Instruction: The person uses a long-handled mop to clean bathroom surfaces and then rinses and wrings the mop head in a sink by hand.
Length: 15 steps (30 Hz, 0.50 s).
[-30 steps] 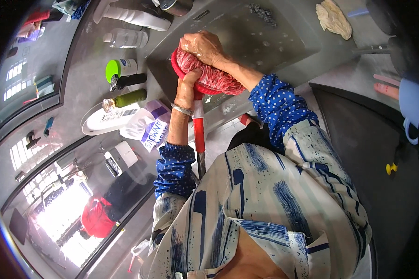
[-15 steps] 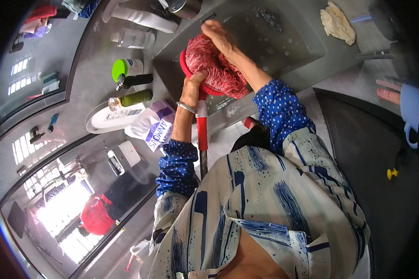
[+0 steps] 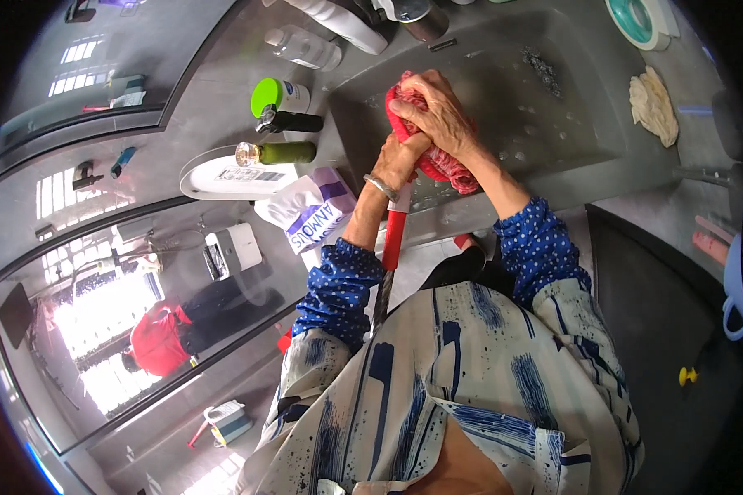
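Note:
A red mop head [image 3: 463, 179] with wet, pinkish strands and a bright red rim is held over the near left part of the grey sink [image 3: 571, 188]. My left hand [image 3: 398, 158] is closed around the base of the mop head, where the red-and-white handle [image 3: 394, 239] joins. From there the handle slants down beside my left forearm. My right hand [image 3: 440, 122] presses over the strands with bent fingers, touching my left hand. Most of the strands are hidden under the hands. Shallow water with bubbles lies in the sink, and a dark wire scourer [image 3: 541, 73] sits at its far side.
Left of the sink stand a green-lidded tub [image 3: 282, 97], a black-capped bottle [image 3: 294, 121], a green bottle [image 3: 282, 153], a clear bottle [image 3: 304, 48] and a white-and-purple packet [image 3: 309, 208]. A cream cloth [image 3: 655, 106] lies on the right rim. A mirror [image 3: 132, 322] fills the left.
My right hand has come from the far edge of the mop head onto its strands, against my left hand. The strands look more bunched together. The whole view has shifted.

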Motion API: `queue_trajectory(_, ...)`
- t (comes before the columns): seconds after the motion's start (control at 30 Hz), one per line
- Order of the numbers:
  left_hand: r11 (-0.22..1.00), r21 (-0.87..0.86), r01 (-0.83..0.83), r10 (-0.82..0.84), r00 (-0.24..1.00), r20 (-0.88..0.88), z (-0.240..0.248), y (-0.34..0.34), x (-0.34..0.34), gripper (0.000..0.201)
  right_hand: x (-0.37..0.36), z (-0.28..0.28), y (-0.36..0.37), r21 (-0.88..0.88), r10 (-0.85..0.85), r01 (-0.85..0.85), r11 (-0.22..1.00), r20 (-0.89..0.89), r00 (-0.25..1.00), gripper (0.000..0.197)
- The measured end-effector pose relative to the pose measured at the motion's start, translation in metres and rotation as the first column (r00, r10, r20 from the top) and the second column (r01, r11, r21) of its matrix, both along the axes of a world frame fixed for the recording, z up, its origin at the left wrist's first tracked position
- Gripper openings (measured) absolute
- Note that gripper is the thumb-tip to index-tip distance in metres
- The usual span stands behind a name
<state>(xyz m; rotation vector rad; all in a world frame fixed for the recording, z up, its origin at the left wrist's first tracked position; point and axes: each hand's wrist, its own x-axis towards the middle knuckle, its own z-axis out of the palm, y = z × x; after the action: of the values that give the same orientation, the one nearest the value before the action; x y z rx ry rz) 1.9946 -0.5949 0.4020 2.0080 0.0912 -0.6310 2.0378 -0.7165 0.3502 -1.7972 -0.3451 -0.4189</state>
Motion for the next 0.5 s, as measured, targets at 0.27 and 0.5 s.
queue_trajectory(0.27, 0.988, -0.112, -0.109, 0.088, 0.980, -0.176, 0.002, -0.005, -0.003, 0.038, 0.008, 0.009, 0.001, 0.018, -0.075, 0.078, 0.997, -0.139, 0.987, 0.031)
queue_trajectory(0.5, 0.980, -0.113, -0.165, 0.146, 0.977, -0.155, 0.005, -0.015, -0.005, 0.047, 0.007, 0.007, -0.006, 0.024, -0.136, 0.147, 0.989, -0.253, 0.958, 0.034)
